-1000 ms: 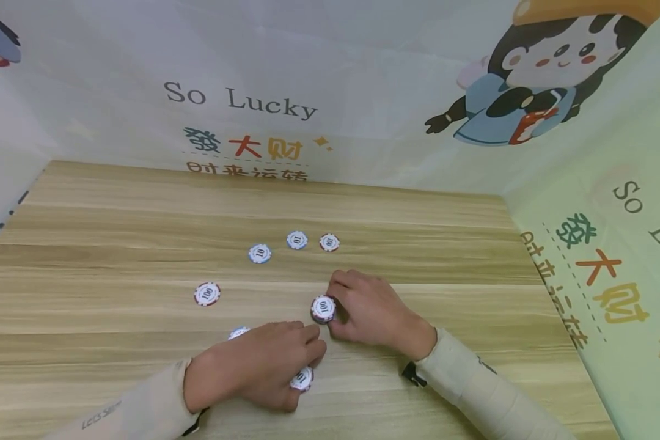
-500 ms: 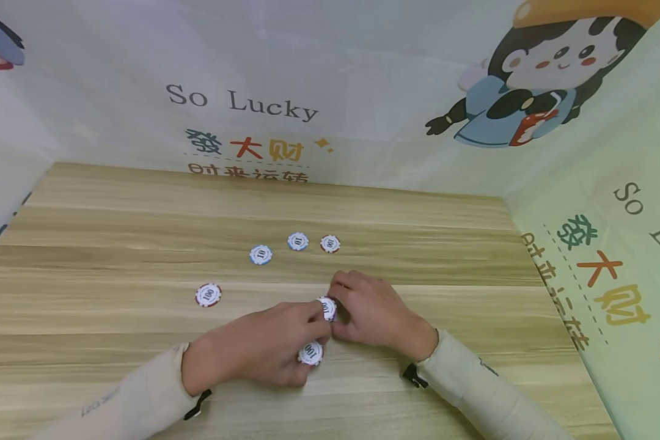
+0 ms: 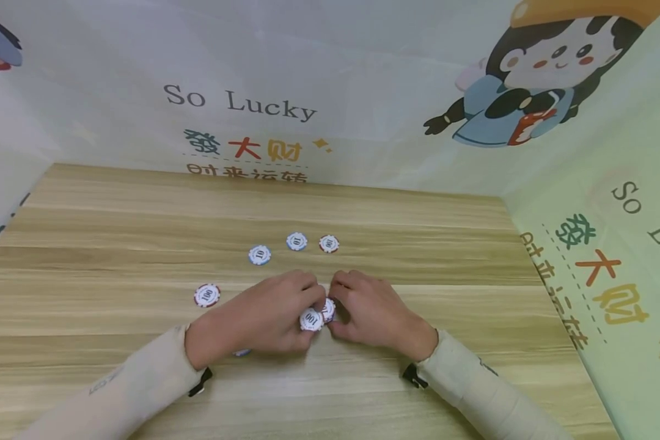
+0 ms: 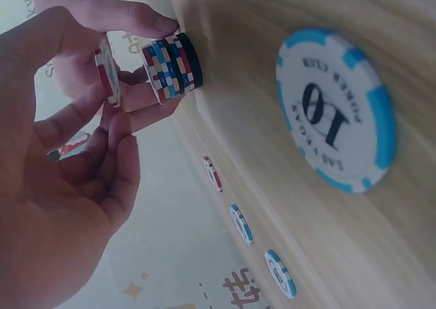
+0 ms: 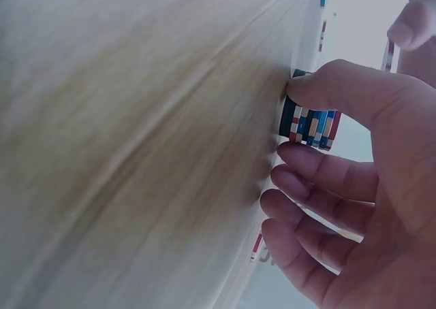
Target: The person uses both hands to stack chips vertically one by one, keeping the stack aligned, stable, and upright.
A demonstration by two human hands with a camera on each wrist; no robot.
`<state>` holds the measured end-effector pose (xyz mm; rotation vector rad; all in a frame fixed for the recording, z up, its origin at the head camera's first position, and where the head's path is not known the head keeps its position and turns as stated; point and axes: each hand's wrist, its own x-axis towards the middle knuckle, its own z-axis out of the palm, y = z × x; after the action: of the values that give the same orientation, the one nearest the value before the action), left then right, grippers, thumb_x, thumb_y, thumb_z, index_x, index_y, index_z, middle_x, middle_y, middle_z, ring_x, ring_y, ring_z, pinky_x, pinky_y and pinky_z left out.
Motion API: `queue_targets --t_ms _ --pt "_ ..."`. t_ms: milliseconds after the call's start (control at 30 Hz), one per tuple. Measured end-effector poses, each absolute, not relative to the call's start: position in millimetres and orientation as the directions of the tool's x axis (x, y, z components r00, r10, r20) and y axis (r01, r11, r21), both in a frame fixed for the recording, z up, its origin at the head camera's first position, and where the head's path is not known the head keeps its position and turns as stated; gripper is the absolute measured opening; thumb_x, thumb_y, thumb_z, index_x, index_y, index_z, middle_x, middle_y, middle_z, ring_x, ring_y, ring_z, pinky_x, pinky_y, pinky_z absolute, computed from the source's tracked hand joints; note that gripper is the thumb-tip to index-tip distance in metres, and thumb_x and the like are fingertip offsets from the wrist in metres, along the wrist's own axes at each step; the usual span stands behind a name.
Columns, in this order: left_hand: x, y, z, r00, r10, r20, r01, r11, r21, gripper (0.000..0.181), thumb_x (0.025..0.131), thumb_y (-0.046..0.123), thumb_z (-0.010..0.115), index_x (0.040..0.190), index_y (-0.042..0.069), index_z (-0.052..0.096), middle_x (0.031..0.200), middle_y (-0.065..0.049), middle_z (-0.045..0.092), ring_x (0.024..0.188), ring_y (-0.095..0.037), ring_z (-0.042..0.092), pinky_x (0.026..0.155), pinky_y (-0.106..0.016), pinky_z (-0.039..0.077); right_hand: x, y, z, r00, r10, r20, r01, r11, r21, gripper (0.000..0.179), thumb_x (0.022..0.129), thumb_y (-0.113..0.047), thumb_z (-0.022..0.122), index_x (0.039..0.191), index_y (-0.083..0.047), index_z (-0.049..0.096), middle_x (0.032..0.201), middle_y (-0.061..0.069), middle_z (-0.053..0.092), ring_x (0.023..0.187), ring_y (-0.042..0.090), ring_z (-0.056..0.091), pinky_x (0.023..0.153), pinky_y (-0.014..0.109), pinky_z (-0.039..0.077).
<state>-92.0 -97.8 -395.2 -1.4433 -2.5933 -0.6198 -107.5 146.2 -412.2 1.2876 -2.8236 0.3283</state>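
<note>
Between the thumb and fingers of my left hand (image 3: 264, 311) is a red-edged poker chip (image 3: 311, 319) marked 100. In the head view this chip overlaps the left side of a short stack of poker chips (image 3: 328, 310). The left wrist view shows the held chip (image 4: 107, 71) raised just off the stack's top (image 4: 162, 71). My right hand (image 3: 376, 315) steadies the stack from the right, thumb on one side and index finger on the other. Red, blue and dark edges show in the stack (image 5: 315, 124) in the right wrist view.
A blue-edged 10 chip (image 4: 334, 111) lies flat beneath my left hand. Farther back on the wooden table (image 3: 418, 238) are two blue-edged chips (image 3: 260, 255) and a red-edged chip (image 3: 329, 244). Another red-edged 100 chip (image 3: 206, 295) lies to the left. Printed cloth walls (image 3: 363, 91) border the table.
My left hand has moved away from me, carrying the 100 chip up to the stack and uncovering part of the blue-edged chip. The right hand has stayed at the stack.
</note>
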Motion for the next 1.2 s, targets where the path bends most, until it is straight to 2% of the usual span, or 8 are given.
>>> queue_targets --t_ms 333,867,1200 --pt "-104 -89 -395 -0.537 0.784 0.311 0.837 0.451 0.310 0.034 0.080 0.021 0.087 0.103 0.010 0.064 0.096 0.001 0.057 0.084 -0.016 0.057 0.076 -0.035 0.055 -107 146 -410 -0.662 -0.743 0.094 -0.745 0.641 -0.184 0.034 0.088 -0.034 0.086 0.111 -0.011 0.077 0.108 -0.001 0.068 0.091 0.015 0.064 0.065 0.034 0.057" --pt "-108 -83 -395 -0.584 0.774 0.243 0.796 0.489 0.355 0.033 0.085 0.021 0.090 0.102 0.010 0.065 0.094 0.002 0.060 0.082 -0.013 0.058 0.074 -0.033 0.055 -107 146 -409 -0.657 -0.748 0.100 -0.752 0.640 -0.158 0.036 0.087 -0.033 0.085 0.112 -0.009 0.078 0.105 -0.001 0.066 0.089 0.017 0.063 0.063 0.033 0.057" --pt "-109 -81 -399 -0.582 0.773 0.252 0.798 0.484 0.359 0.033 0.086 0.022 0.091 0.101 0.011 0.064 0.093 0.003 0.060 0.081 -0.013 0.059 0.075 -0.035 0.055 -106 147 -409 -0.659 -0.746 0.093 -0.750 0.644 -0.151 0.035 0.088 -0.034 0.085 0.112 -0.009 0.078 0.107 0.000 0.067 0.090 0.017 0.064 0.064 0.034 0.058"
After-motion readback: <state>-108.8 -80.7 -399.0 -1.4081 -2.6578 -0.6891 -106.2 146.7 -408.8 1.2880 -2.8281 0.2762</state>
